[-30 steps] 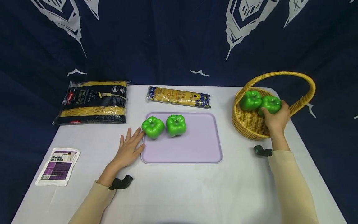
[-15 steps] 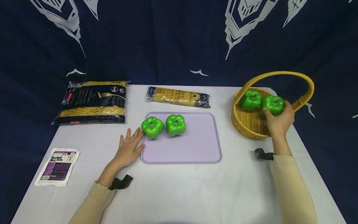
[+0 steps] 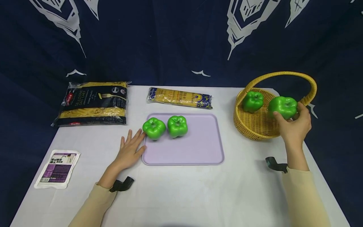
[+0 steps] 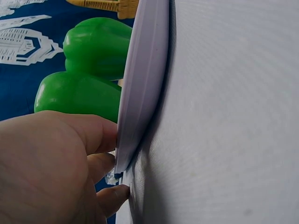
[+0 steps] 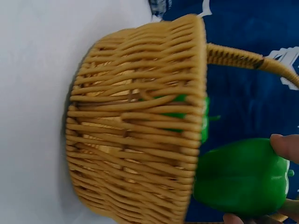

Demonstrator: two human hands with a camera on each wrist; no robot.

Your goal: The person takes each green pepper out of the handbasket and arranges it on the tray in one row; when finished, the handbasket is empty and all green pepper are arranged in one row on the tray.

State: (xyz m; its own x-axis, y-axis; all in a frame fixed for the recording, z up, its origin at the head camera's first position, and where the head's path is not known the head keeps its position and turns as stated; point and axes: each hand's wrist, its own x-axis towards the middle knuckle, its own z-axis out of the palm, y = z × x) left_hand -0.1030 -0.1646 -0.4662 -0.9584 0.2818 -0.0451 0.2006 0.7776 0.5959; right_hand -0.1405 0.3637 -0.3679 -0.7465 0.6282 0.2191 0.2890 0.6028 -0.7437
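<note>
My right hand (image 3: 295,126) grips a green pepper (image 3: 283,107) between thumb and fingers at the basket's right rim. In the right wrist view that pepper (image 5: 243,179) appears just above the rim of the wicker basket (image 5: 135,126). A second green pepper (image 3: 253,101) lies inside the basket (image 3: 256,126). My left hand (image 3: 129,153) has its fingers spread, fingertips at the left edge of the lilac tray (image 3: 193,151). Two green peppers, one left (image 3: 154,128) and one right (image 3: 177,126), sit on the tray's upper left. The left wrist view has the left fingertips against the tray's side (image 4: 145,79).
A black pasta bag (image 3: 93,104) lies at the back left and a long yellow noodle packet (image 3: 180,97) behind the tray. A white and purple packet (image 3: 57,168) is at the left. The basket's handle (image 3: 280,73) arches over its back right side.
My right hand has moved right and toward the table's front, bringing the pepper up from inside the basket to its right rim. The left hand has stayed in place.
</note>
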